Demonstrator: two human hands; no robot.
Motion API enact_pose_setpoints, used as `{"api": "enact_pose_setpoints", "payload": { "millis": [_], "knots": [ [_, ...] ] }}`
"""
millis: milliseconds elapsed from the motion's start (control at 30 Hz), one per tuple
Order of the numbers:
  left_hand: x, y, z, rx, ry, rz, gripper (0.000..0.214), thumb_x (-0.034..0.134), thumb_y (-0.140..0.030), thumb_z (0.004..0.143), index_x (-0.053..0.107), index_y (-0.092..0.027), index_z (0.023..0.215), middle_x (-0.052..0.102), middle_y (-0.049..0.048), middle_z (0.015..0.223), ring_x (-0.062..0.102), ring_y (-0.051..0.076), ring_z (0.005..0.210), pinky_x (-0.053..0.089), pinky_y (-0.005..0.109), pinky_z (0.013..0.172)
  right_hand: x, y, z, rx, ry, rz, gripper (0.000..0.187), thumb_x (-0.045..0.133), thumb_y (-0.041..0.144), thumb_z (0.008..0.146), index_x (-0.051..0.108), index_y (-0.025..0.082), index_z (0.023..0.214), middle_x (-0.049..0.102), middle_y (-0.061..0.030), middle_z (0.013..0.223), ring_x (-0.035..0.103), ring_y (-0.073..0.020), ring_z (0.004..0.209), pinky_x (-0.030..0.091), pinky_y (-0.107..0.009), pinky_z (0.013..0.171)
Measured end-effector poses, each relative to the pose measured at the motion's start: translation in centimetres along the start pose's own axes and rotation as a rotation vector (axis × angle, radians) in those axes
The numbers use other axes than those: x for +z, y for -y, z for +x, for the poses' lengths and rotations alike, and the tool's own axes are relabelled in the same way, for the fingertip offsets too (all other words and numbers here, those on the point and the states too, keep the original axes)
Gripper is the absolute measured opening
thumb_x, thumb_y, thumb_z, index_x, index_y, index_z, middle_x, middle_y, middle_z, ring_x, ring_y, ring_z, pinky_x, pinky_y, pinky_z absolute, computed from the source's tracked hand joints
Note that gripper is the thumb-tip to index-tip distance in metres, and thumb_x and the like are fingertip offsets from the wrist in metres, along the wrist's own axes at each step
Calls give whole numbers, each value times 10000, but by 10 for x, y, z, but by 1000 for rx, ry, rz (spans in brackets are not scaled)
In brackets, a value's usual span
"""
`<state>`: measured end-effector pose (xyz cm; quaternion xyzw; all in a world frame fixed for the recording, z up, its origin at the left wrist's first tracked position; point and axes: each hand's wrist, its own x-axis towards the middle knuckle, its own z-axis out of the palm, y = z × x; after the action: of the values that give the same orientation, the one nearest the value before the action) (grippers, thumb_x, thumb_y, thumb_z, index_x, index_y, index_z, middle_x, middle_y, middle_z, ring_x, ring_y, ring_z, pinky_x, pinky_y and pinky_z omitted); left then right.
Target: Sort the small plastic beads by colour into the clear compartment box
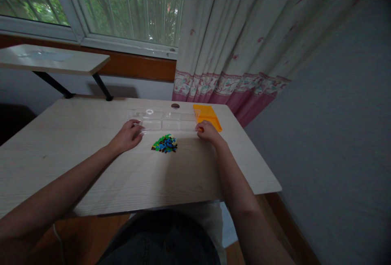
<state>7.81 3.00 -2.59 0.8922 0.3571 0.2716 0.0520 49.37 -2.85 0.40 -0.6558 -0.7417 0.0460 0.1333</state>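
A clear plastic tray point(165, 120) with several compartments lies across the middle of the pale wooden table point(76, 151). My left hand point(126, 135) grips the tray's left front corner, fingers curled on its rim. My right hand point(207, 131) is closed at the tray's right front corner, beside an orange scoop-like tray point(207, 115). A small heap of tiny coloured pieces point(165, 143), green, blue, black and yellow, sits on the table between my hands, just in front of the clear tray.
A round cable hole point(175, 105) is near the table's far edge. A second narrow table point(51, 59) stands behind at the left under the window. A flowered curtain point(244, 53) hangs at the back right, next to a grey wall.
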Motion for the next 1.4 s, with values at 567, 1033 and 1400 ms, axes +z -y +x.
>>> {"api": "enact_pose_setpoints", "payload": {
  "millis": [567, 1033, 1400],
  "knots": [
    [-10, -8, -3, 13, 6, 99, 384, 549, -333, 873, 623, -225, 1234, 535, 132, 1270, 504, 313, 1204, 438, 524, 1054, -9, 11, -6, 30, 64, -58, 307, 592, 103, 749, 729, 186, 1011, 638, -100, 1010, 557, -234, 997, 424, -327, 922],
    [7, -98, 10, 29, 114, -122, 523, 625, -514, 871, 549, -222, 1299, 575, 113, 1163, 551, 283, 1097, 497, 446, 959, -24, 77, -19, -269, 116, 285, 312, 589, 125, 854, 680, 170, 1148, 644, -61, 1000, 607, -144, 872, 482, -271, 858],
    [13, -103, 8, -37, 131, -138, 626, 657, -629, 811, 527, -204, 1252, 535, 107, 1136, 549, 291, 1077, 494, 450, 951, -9, 121, -6, -256, 125, 226, 227, 614, 63, 814, 722, 167, 984, 590, -24, 889, 543, -119, 797, 433, -235, 806]
  ]
}}
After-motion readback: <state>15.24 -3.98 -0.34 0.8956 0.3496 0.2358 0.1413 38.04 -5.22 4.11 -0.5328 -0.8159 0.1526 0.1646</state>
